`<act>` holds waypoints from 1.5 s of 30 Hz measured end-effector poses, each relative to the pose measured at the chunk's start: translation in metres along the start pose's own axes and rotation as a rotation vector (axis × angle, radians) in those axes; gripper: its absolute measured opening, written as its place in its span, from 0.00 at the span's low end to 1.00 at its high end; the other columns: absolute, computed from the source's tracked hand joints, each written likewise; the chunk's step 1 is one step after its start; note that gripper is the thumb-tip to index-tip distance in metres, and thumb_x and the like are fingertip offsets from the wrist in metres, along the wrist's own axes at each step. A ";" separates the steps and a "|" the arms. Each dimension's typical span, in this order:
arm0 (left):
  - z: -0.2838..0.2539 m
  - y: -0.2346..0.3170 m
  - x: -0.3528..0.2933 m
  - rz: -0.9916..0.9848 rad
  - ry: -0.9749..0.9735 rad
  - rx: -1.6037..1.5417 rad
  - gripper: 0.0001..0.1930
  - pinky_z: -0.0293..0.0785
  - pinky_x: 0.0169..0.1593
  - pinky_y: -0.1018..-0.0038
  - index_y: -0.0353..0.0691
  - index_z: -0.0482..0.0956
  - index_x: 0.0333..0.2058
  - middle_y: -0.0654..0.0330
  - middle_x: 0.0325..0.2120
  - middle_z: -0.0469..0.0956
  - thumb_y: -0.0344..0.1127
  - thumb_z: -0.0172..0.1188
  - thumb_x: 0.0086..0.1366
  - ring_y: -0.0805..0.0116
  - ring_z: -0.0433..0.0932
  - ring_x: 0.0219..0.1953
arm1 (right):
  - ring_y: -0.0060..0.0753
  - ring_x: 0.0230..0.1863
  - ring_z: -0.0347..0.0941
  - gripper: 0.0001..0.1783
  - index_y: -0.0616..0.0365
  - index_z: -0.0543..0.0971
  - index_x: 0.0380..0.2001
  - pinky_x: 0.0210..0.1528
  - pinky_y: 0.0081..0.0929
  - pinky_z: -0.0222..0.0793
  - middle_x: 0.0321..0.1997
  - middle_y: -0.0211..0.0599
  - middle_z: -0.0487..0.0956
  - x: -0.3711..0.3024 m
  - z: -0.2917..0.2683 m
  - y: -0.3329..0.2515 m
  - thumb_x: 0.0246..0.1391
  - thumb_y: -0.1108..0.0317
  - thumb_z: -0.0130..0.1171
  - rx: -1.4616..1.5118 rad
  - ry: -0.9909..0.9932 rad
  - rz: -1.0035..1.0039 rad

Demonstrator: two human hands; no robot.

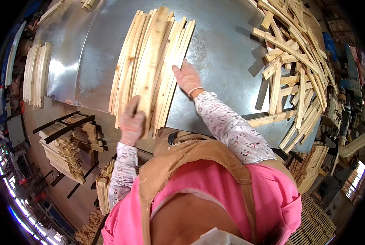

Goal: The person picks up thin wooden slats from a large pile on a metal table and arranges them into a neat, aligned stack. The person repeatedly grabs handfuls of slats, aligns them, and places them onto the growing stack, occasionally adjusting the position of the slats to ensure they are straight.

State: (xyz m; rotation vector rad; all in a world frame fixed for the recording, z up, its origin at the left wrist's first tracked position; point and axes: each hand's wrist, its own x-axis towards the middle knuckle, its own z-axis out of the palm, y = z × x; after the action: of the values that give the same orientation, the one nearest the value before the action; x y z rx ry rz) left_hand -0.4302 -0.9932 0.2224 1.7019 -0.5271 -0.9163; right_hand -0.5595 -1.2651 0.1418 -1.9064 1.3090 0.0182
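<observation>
Presently touching long, pale wooden strips (150, 69), bundled across the near edge of the grey sheet-metal table (221, 45), with the pink-gloved right hand (187, 79), digits apart, and the pink-gloved left hand (132, 124), unable to tell whether clamped; farther right on the table, heaped wooden sticks (301, 96).

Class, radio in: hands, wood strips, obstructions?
Left hand on near end of wood strips. Right hand at their right edge. Strips bunched on metal table. Jumbled wood pile right, apart from hands.
</observation>
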 end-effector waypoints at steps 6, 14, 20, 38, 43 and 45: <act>-0.144 0.012 0.073 0.000 0.271 -0.026 0.29 0.83 0.46 0.75 0.35 0.80 0.64 0.58 0.51 0.86 0.20 0.60 0.63 0.74 0.82 0.42 | 0.57 0.71 0.69 0.41 0.53 0.69 0.74 0.70 0.50 0.69 0.65 0.52 0.77 0.054 -0.063 -0.009 0.64 0.45 0.64 -0.312 0.251 -0.273; -0.162 -0.011 0.118 0.369 0.441 1.254 0.21 0.79 0.54 0.62 0.32 0.80 0.56 0.55 0.44 0.83 0.31 0.66 0.66 0.58 0.82 0.47 | 0.54 0.75 0.66 0.36 0.47 0.78 0.67 0.69 0.53 0.68 0.71 0.44 0.75 0.128 -0.087 -0.022 0.65 0.38 0.57 -0.783 0.309 -0.464; 0.078 -0.019 0.032 0.528 0.070 0.942 0.21 0.77 0.43 0.52 0.43 0.81 0.49 0.54 0.35 0.80 0.37 0.73 0.57 0.45 0.80 0.37 | 0.52 0.70 0.70 0.35 0.52 0.86 0.58 0.69 0.50 0.68 0.67 0.48 0.79 0.132 -0.099 -0.030 0.60 0.38 0.58 -0.628 0.296 -0.534; -0.139 0.030 0.119 0.147 0.352 0.651 0.29 0.72 0.67 0.66 0.28 0.76 0.67 0.43 0.57 0.84 0.45 0.60 0.78 0.52 0.81 0.61 | 0.37 0.26 0.79 0.56 0.66 0.40 0.79 0.30 0.36 0.76 0.28 0.42 0.82 -0.041 0.086 0.066 0.68 0.46 0.61 0.031 -0.262 -0.330; -0.191 -0.032 0.172 0.113 0.353 0.934 0.25 0.70 0.69 0.54 0.38 0.83 0.58 0.43 0.59 0.81 0.50 0.58 0.74 0.41 0.77 0.64 | 0.38 0.31 0.82 0.47 0.66 0.51 0.76 0.32 0.36 0.78 0.37 0.50 0.83 -0.052 0.064 0.028 0.67 0.54 0.63 0.005 -0.308 -0.384; -0.180 -0.033 0.175 0.074 0.463 1.126 0.23 0.72 0.67 0.53 0.40 0.83 0.57 0.44 0.58 0.81 0.49 0.59 0.73 0.42 0.77 0.63 | 0.38 0.28 0.82 0.52 0.70 0.49 0.77 0.32 0.36 0.77 0.33 0.48 0.83 -0.069 0.043 -0.010 0.67 0.50 0.63 0.195 -0.377 0.051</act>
State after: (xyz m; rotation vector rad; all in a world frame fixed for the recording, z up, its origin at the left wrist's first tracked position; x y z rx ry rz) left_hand -0.1853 -1.0022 0.1590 2.7611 -0.8546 -0.0704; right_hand -0.5661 -1.1839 0.1485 -1.6094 1.0608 0.2551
